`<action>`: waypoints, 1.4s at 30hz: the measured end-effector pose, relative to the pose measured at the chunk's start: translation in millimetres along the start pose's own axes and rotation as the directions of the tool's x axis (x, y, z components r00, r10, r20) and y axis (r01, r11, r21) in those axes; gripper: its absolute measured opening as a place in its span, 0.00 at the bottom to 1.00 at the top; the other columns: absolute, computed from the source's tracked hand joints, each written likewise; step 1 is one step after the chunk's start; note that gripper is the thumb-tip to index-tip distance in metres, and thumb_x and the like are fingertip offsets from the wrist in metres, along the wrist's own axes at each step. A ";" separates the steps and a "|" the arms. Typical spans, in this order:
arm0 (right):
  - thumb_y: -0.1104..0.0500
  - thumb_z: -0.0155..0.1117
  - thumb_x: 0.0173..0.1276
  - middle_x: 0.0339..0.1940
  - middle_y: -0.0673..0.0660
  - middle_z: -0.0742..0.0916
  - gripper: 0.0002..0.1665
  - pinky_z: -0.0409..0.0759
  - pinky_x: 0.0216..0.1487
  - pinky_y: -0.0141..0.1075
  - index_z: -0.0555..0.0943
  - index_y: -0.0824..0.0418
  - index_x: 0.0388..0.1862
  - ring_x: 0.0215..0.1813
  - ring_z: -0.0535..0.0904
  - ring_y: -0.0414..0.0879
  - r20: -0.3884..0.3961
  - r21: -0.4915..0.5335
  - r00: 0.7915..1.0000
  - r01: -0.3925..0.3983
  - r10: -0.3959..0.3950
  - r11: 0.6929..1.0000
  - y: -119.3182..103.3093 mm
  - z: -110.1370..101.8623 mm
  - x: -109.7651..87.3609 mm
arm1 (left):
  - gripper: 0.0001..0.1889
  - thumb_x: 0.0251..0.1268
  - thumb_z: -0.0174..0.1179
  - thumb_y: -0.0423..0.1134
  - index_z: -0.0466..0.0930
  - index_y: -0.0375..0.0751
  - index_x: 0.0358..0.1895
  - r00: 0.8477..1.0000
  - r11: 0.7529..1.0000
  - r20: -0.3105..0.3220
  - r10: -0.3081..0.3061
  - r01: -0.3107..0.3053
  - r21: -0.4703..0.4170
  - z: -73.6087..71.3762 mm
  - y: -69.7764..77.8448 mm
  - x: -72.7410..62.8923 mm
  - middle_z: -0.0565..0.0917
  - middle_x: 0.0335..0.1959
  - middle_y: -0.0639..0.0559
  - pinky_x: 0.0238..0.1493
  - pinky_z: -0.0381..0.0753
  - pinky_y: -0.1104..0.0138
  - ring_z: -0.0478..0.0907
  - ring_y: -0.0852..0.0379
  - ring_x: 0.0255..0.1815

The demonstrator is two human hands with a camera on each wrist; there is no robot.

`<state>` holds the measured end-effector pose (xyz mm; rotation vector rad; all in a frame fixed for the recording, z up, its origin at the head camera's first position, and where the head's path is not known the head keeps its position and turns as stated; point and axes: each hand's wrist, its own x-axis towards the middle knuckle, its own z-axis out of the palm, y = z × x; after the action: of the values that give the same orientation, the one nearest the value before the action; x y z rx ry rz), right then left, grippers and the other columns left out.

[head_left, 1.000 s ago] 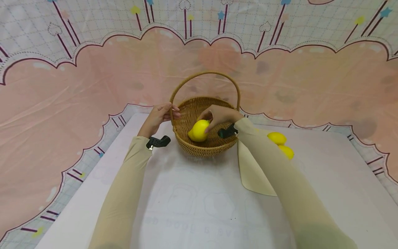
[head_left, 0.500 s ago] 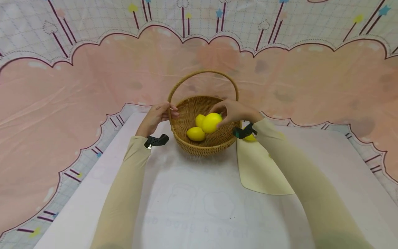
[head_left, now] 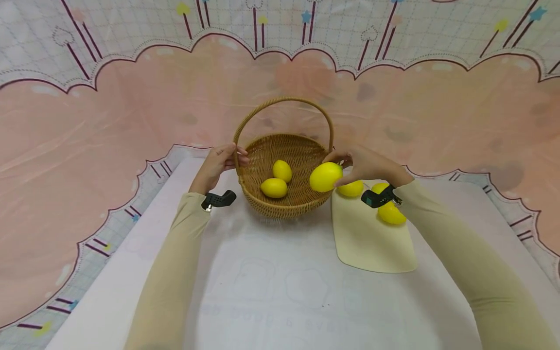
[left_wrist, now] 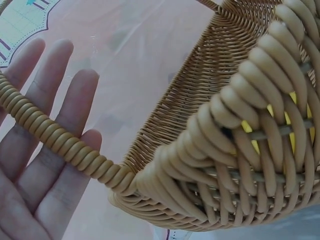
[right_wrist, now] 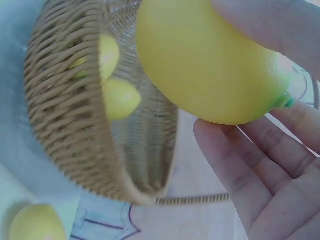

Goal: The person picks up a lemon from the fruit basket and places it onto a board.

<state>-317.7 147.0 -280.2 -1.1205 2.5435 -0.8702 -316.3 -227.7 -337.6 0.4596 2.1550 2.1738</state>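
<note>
My right hand (head_left: 365, 163) pinches a yellow lemon (head_left: 325, 177) between thumb and fingers, at the right rim of a woven wicker basket (head_left: 284, 211). In the right wrist view the held lemon (right_wrist: 210, 60) shows a green stem tip and appears apart from the basket wall. Two more lemons, one in front (head_left: 274, 188) and one behind (head_left: 282, 171), lie inside the basket. My left hand (head_left: 214, 167) holds the left side of the basket's arched handle (head_left: 284, 99). Its fingers (left_wrist: 75, 105) extend behind the handle in the left wrist view; the thumb is hidden there.
Right of the basket lies a cream cutting board (head_left: 372, 248). One lemon (head_left: 351, 188) sits at its far left; two more, a front one (head_left: 391, 213) and a partly covered back one (head_left: 379, 187), are near my right wrist. A patterned curtain (head_left: 131, 107) hangs behind the white table (head_left: 262, 291).
My right hand has moved right with the lemon, from over the basket's middle to its right rim. Both lemons inside the basket now show fully. The left hand keeps its place on the handle.
</note>
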 end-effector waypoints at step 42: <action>0.61 0.74 0.52 0.54 0.67 0.81 0.31 0.75 0.59 0.54 0.76 0.67 0.55 0.57 0.75 0.60 -0.145 0.016 0.961 -0.237 0.237 0.971 90.6 59.8 -65.0 | 0.21 0.76 0.38 0.43 0.83 0.52 0.30 1.000 1.000 0.003 0.011 -0.011 0.002 11.2 17.3 -11.9 0.87 0.26 0.61 0.43 0.82 0.74 0.84 0.66 0.32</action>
<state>-301.9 217.2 -384.3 -0.7545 2.7239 -0.9173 -299.3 -220.2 -322.8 0.4756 2.1583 2.1762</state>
